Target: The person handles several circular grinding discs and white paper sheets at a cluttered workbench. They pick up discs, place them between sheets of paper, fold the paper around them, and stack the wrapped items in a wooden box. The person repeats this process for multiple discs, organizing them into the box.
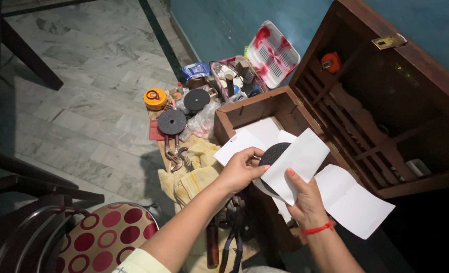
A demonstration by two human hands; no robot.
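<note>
Head view. A dark abrasive disc [274,152] is shown held over the open wooden box [265,103], partly wrapped in a sheet of white paper [298,161]. The left hand [239,169] is closed on the disc's near edge, fingers curled over the rim; the right hand [305,199] is closed on the paper from below, thumb pressed against the sheet. The step in hand is judged to be the wrapping or unwrapping of the disc — which of the two cannot be told. The next move would call for a firm hold on the disc's edge while the paper is drawn across its face, with neither let slip.

Two similar discs [172,122] are seen lying on the marble floor [83,96] beside a yellow tape reel [155,98], pliers [173,156] and a yellow cloth [196,177]. An open plastic case [272,50] stands behind them.

Most of the disc is hidden by paper and fingers. The contents under the loose sheets in the box cannot be made out, and the tools near the bottom edge — dark handles only — are cut off.
</note>
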